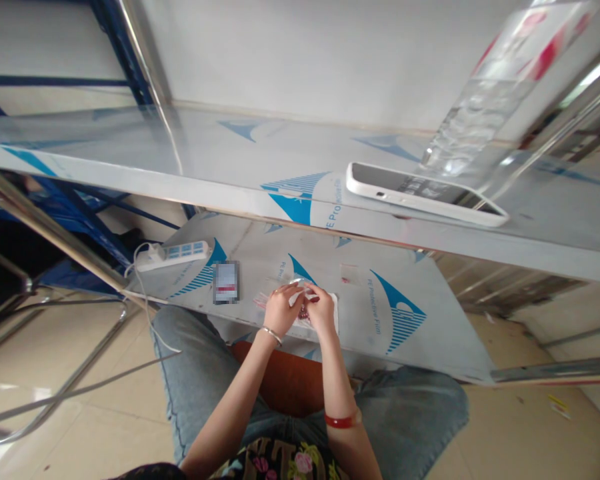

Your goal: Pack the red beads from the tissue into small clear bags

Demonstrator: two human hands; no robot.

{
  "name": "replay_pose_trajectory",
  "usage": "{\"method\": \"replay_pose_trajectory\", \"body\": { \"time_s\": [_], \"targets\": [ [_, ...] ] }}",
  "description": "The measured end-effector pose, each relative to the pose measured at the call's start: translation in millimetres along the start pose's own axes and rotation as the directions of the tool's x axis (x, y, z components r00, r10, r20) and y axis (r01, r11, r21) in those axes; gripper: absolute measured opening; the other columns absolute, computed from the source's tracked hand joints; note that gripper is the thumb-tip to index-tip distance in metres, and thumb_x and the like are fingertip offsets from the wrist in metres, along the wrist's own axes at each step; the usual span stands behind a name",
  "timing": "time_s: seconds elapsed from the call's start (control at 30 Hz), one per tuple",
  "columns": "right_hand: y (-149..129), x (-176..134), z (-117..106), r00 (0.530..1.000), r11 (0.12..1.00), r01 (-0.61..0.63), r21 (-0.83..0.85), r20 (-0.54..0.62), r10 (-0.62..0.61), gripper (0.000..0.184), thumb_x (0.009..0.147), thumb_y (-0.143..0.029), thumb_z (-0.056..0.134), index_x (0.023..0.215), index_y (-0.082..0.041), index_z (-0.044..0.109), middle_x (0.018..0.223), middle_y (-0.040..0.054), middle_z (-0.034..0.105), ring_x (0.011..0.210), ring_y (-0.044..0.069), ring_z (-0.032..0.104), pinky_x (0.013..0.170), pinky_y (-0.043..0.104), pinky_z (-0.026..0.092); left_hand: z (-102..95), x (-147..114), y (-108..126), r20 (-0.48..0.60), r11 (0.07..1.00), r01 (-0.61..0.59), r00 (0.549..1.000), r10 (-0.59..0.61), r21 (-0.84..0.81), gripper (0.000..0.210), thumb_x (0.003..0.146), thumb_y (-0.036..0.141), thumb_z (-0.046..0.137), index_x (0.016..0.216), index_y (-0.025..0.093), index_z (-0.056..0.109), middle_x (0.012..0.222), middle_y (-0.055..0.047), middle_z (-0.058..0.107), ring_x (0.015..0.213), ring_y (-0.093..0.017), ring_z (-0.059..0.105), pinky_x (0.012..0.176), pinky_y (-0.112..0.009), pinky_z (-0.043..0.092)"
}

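My left hand [283, 309] and my right hand [321, 311] meet over the lower shelf, fingertips close together in a pinch. What they hold is too small to make out. Just below the fingers, small dark red beads [304, 312] lie on a white cloth or paper [335, 308]. Left of my left hand is a bundle of thin pinkish strips or clear packaging [261, 300], unclear in kind. A small clear packet [349, 274] with something reddish in it lies to the right, apart from my right hand.
On the lower shelf [430, 340], a blurred-screen device [227, 282] and a white power strip [185, 252] lie left, its cord hanging over the edge. The upper shelf [220, 153] carries a white-cased phone [425, 193] and a clear plastic bottle [500, 93]. A metal chair frame [80, 373] stands left.
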State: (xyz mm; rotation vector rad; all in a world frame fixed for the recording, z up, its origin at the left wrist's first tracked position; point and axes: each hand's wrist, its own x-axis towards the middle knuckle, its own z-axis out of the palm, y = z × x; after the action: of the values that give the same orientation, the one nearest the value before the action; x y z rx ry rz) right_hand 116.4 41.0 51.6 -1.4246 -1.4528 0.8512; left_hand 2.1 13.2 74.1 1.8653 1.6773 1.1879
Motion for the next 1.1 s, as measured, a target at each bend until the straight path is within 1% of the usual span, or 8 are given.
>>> {"method": "replay_pose_trajectory", "body": {
  "time_s": [0.13, 0.23, 0.33, 0.53, 0.8, 0.9, 1.0, 1.1],
  "targets": [
    [4, 2, -8, 0.996, 0.999, -0.046, -0.004, 0.079, 0.047, 0.042, 0.060, -0.014, 0.055, 0.099, -0.018, 0.068, 0.085, 0.0044, 0.066, 0.057, 0.013, 0.055, 0.058, 0.026, 0.046, -5.7, 1, -11, 0.137, 0.997, -0.047, 0.990, 0.038, 0.066, 0.059, 0.074, 0.010, 0.055, 0.130, 0.028, 0.046, 0.135, -0.008, 0.047, 0.125, -0.025, 0.043, 0.101, -0.043, 0.036],
    [11, 3, -12, 0.985, 1.000, -0.019, -0.002, 0.169, 0.019, 0.046, 0.057, -0.007, 0.053, 0.098, -0.019, 0.069, 0.094, 0.0054, 0.066, 0.062, 0.013, 0.056, 0.061, 0.026, 0.048, -7.9, -1, -14, 0.275, 0.991, -0.070, 0.961, 0.035, 0.117, 0.081, 0.066, 0.016, 0.066, 0.138, 0.029, 0.033, 0.146, -0.009, 0.031, 0.134, -0.029, 0.028, 0.104, -0.048, 0.030],
    [16, 3, -15, 0.967, 1.000, 0.024, -0.009, 0.253, -0.021, 0.050, 0.056, -0.005, 0.051, 0.100, -0.018, 0.068, 0.100, 0.0063, 0.066, 0.068, 0.014, 0.057, 0.069, 0.028, 0.049, -8.1, -2, -14, 0.345, 0.986, -0.100, 0.937, 0.049, 0.131, 0.078, 0.065, 0.020, 0.069, 0.136, 0.027, 0.036, 0.145, -0.010, 0.033, 0.133, -0.028, 0.029, 0.104, -0.048, 0.029],
    [22, 6, -20, 0.932, 1.000, 0.026, -0.011, 0.361, -0.020, 0.049, 0.057, -0.006, 0.052, 0.103, -0.015, 0.068, 0.098, 0.0078, 0.066, 0.077, 0.016, 0.060, 0.074, 0.030, 0.049, -4.2, -1, -16, 0.369, 0.991, -0.103, 0.927, 0.062, 0.090, 0.070, 0.066, 0.022, 0.069, 0.130, 0.024, 0.042, 0.131, -0.007, 0.051, 0.121, -0.023, 0.047, 0.100, -0.038, 0.035],
    [25, 6, -23, 0.934, 0.998, 0.051, 0.026, 0.351, -0.057, 0.040, 0.062, -0.012, 0.054, 0.099, -0.018, 0.068, 0.096, 0.0059, 0.068, 0.080, 0.017, 0.062, 0.075, 0.031, 0.050, -2.6, -2, -13, 0.348, 0.986, -0.100, 0.936, 0.047, 0.135, 0.063, 0.067, 0.028, 0.070, 0.124, 0.023, 0.046, 0.123, -0.007, 0.057, 0.114, -0.024, 0.052, 0.097, -0.037, 0.036],
    [26, 9, -24, 0.954, 0.992, 0.117, 0.038, 0.273, -0.123, 0.029, 0.071, -0.019, 0.051, 0.093, -0.018, 0.069, 0.097, 0.0062, 0.068, 0.087, 0.018, 0.062, 0.078, 0.030, 0.049, -5.0, 0, -15, 0.321, 0.981, -0.045, 0.947, -0.019, 0.190, 0.057, 0.069, 0.034, 0.069, 0.120, 0.022, 0.049, 0.117, -0.007, 0.061, 0.109, -0.024, 0.055, 0.094, -0.036, 0.037],
    [37, 12, -25, 0.984, 0.989, 0.135, -0.053, 0.124, -0.128, 0.026, 0.074, -0.024, 0.050, 0.092, -0.017, 0.069, 0.096, 0.0076, 0.067, 0.084, 0.018, 0.061, 0.077, 0.030, 0.048, -7.3, 1, -21, 0.249, 0.957, 0.073, 0.958, -0.145, 0.279, 0.049, 0.072, 0.038, 0.066, 0.114, 0.019, 0.052, 0.110, -0.009, 0.064, 0.104, -0.025, 0.058, 0.090, -0.036, 0.039],
    [60, 12, -26, 0.995, 0.968, 0.066, -0.244, 0.083, -0.047, 0.022, 0.068, -0.021, 0.056, 0.086, -0.016, 0.068, 0.090, 0.0080, 0.067, 0.075, 0.017, 0.060, 0.072, 0.029, 0.047, -8.8, 3, -29, 0.170, 0.935, 0.160, 0.960, -0.222, 0.317, 0.045, 0.075, 0.041, 0.063, 0.111, 0.018, 0.052, 0.111, -0.010, 0.064, 0.103, -0.026, 0.059, 0.088, -0.036, 0.040]
  ]
}}
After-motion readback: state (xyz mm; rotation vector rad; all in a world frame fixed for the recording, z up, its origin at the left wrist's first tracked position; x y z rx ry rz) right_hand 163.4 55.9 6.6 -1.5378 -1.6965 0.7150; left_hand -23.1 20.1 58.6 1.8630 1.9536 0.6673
